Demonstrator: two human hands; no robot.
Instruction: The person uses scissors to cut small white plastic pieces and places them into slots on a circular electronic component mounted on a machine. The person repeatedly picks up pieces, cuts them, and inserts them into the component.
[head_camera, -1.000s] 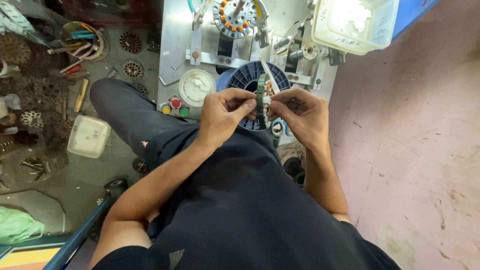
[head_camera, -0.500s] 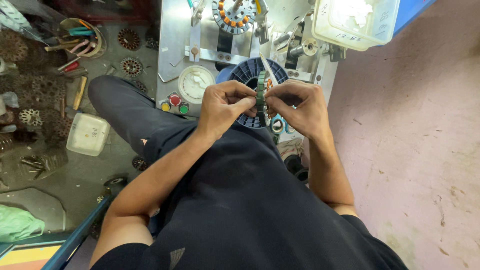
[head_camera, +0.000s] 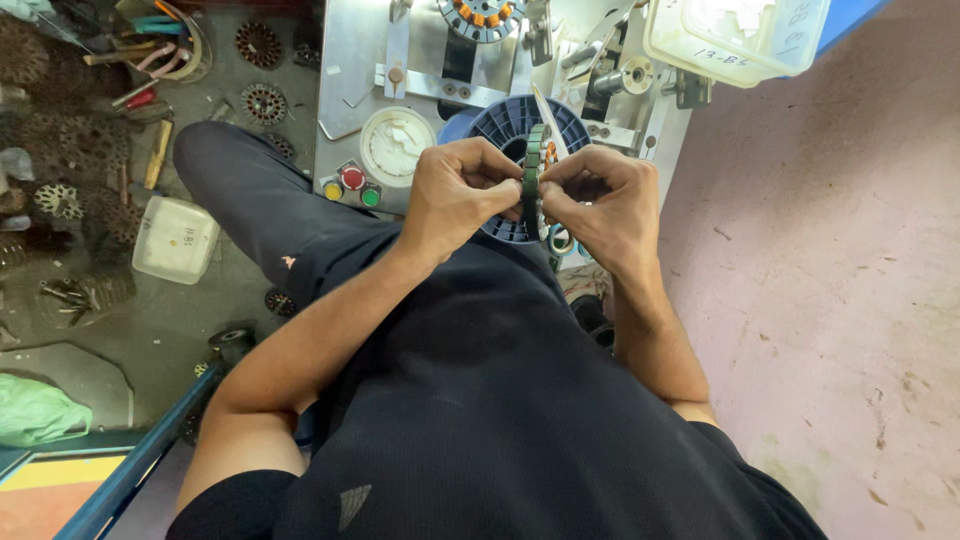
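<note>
From the head view, I saw my left hand (head_camera: 462, 195) and right hand (head_camera: 600, 200) both pinching a green ring-shaped stator core (head_camera: 531, 178), held edge-on above the blue wire spool (head_camera: 500, 125). I judged the hand work on it unfinished; it wasn't on the winding machine (head_camera: 400, 60).

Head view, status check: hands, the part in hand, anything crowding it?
Left hand and right hand both pinching the green ring-shaped part, held edge-on. Blue spool directly behind. Nothing between the hands.
</note>
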